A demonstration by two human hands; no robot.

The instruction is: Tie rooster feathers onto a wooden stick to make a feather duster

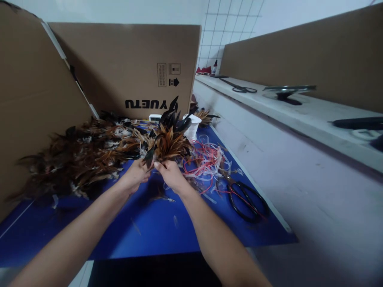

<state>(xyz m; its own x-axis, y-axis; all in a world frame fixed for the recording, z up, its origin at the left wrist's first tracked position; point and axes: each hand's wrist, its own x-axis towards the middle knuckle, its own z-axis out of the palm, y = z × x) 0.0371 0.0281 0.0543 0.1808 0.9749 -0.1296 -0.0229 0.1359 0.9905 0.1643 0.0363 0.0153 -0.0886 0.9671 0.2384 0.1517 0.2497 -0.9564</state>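
A bunch of brown and black feathers (170,141) stands fanned out above my two hands, over the blue tabletop. My right hand (171,173) is closed on the base of the bunch, thumb on top. Close beside it, my left hand (137,173) is also closed, with dark feathers at its fingertips; the fingers are partly hidden. A large heap of loose feathers (80,153) lies to the left of my hands. To the right are tangled pink and white strips (206,161) and black-handled scissors (247,199).
Cardboard panels stand behind (119,63) and at the left (32,91) of the blue table (140,235). A white container (193,126) and a small digital display (154,118) sit at the back. A white ledge (269,97) on the right holds another pair of scissors (243,89).
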